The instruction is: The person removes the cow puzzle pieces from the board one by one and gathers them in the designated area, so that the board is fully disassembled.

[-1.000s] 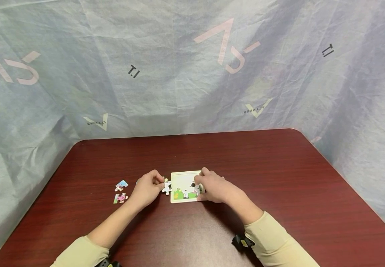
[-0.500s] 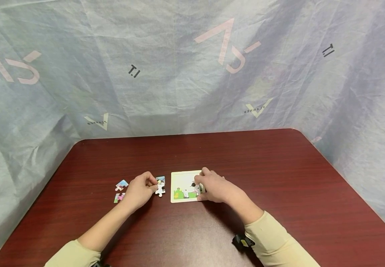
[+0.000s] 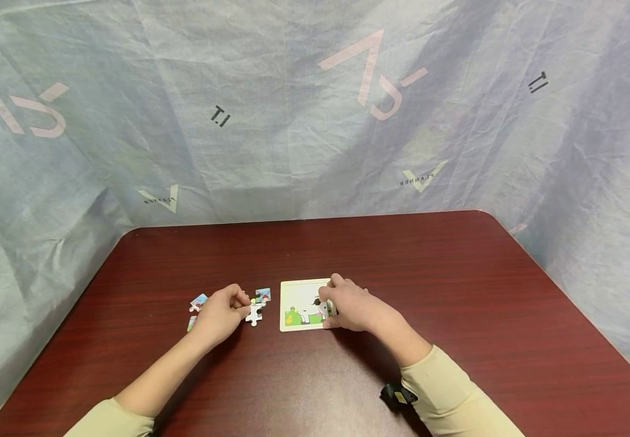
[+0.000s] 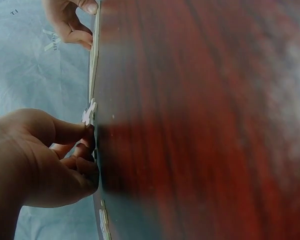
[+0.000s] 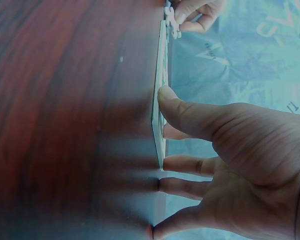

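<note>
Left hand [image 3: 218, 314] pinching a white jigsaw piece [image 3: 254, 314] between thumb and fingers, near a blue jigsaw piece [image 3: 264, 295] and left of the cow puzzle tray [image 3: 282, 308]; at the tray's right end, the right hand [image 3: 357, 308] rests, thumb on the rim, fingers spread, nearly straight.

The head view looked forward and down over the table [image 3: 315, 370]. Both wrist views, close and sideways, shared the board [image 5: 160, 65].

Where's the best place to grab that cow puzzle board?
Probably the left rim of the puzzle board, approached from the left: it lies flat and thin, that edge is uncovered, and the right hand covers the right end.
</note>
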`<state>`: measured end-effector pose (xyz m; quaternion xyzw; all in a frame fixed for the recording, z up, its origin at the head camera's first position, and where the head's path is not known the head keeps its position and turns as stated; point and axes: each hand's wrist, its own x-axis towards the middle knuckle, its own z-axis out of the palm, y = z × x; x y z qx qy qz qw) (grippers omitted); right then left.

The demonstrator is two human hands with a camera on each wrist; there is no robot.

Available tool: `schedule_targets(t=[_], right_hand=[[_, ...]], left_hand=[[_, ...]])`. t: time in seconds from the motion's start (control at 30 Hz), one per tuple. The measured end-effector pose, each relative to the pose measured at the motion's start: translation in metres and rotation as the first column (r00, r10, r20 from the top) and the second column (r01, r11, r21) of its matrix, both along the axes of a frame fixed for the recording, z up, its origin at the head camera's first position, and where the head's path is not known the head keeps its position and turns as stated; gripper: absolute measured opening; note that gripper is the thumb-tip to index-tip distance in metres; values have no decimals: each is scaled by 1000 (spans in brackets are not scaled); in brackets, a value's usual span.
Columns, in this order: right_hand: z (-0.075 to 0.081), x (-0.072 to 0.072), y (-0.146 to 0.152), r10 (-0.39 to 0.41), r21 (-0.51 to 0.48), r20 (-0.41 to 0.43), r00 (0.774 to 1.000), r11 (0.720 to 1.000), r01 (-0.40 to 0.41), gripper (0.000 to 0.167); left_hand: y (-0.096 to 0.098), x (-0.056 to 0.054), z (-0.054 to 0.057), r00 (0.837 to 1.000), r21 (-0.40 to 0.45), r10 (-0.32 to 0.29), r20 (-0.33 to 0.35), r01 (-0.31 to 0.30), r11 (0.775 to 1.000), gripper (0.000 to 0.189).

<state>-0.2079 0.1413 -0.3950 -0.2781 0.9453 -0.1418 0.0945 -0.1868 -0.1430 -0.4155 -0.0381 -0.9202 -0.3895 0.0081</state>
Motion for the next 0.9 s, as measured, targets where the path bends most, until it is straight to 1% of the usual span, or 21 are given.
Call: schedule_targets(t=[0.23,0.5,0.63,0.9], right_hand=[[0,0,0,-1,0,-1,1000,1000,1,31],[1,0,0,-6,4,-2,1000,1000,6,31],[1,0,0,-8,6,1,1000,1000,8,31],[0,-1,-1,-6,10,-6,1000,1000,6,32]], left_hand=[[-6,0,-1,1000,2,-17,13,17,1000,5],[-11,3,0,1000,-28,-10,-8,9,1000,9],[-13,4,0,1000,-47,-16,-20,15,999,8],[-19,8,1,1000,-63,-16,-12,15,998,8]])
